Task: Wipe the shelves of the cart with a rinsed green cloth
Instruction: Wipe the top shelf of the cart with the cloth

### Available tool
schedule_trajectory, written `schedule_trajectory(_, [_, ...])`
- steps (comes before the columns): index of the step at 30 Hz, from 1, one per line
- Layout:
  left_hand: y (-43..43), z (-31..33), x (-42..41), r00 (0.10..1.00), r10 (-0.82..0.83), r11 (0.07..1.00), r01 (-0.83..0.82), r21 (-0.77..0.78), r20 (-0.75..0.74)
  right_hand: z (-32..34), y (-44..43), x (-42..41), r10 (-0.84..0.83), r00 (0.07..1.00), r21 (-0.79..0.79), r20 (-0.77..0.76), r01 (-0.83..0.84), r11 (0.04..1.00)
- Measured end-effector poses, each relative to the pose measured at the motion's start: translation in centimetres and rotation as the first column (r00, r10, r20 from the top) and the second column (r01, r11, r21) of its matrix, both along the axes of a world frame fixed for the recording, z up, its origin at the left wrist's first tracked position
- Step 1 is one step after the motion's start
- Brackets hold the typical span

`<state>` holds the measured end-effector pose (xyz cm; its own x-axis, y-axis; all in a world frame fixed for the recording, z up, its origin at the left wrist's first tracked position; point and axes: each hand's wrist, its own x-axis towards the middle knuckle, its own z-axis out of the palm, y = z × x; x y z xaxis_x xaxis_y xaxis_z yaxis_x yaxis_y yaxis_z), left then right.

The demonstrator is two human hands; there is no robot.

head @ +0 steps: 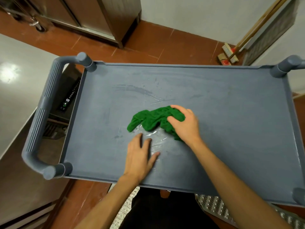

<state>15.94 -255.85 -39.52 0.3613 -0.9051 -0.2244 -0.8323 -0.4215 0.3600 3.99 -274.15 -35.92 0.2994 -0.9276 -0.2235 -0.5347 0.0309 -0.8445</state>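
Grips one green cloth (pixel 148 119) with right hand (pixel 184 124) on shelf (pixel 231 104); rests left hand (pixel 140 156) flat, fingers spread, at cloth's 6 o'clock. Two brushes (pixel 228 55) at 1 o'clock.

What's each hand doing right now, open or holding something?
Left hand: open, fingers flat on the cart's top shelf, holding nothing.
Right hand: fingers curled on the bunched green cloth, gripping it.
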Motion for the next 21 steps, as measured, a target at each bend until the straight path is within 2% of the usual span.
schedule_trajectory(6, [1.9, -0.3, 6.0, 0.986, 0.12, 0.986, -0.132, 0.102, 0.111, -0.7, -0.4, -9.4, -0.091, 0.994, -0.004, -0.068, 0.091, 0.996])
schedule_trajectory(9, [1.6, 0.2, 7.8, 0.978, 0.152, 0.968, -0.177, 0.179, 0.145, -0.8, 0.2, -13.5, -0.089, 0.992, -0.089, -0.084, 0.081, 0.993])
schedule_trajectory(12, [0.6, 1.0, 9.4, 0.958, 0.235, 0.932, -0.27, 0.241, 0.166, -0.3, 0.5, -15.9, 0.0, 0.989, -0.138, -0.145, -0.02, 0.99])
schedule_trajectory(14, [0.0, 1.6, 10.2, 0.945, 0.281, 0.877, -0.324, 0.354, 0.169, 0.1, 0.6, -16.0, 0.166, 0.97, -0.081, -0.178, -0.183, 0.98])
schedule_trajectory(15, [-0.1, 1.8, 10.5, 0.94, 0.294, 0.849, -0.339, 0.406, 0.172, 0.2, 0.7, -15.8, 0.264, 0.94, -0.015, -0.217, -0.274, 0.962])
schedule_trajectory(17, [-0.1, 2.1, 10.9, 0.935, 0.312, 0.809, -0.355, 0.468, 0.171, 0.1, 0.7, -14.9, 0.427, 0.823, 0.101, -0.374, -0.421, 0.901])
schedule_trajectory(19, [0.2, 1.8, 10.9, 0.937, 0.312, 0.803, -0.348, 0.483, 0.156, -0.1, 0.6, -14.0, 0.478, 0.706, 0.114, -0.522, -0.498, 0.86])
schedule_trajectory(21, [0.5, 1.5, 10.9, 0.942, 0.303, 0.817, -0.334, 0.47, 0.144, -0.1, 0.1, -13.0, 0.476, 0.678, 0.092, -0.561, -0.52, 0.849])
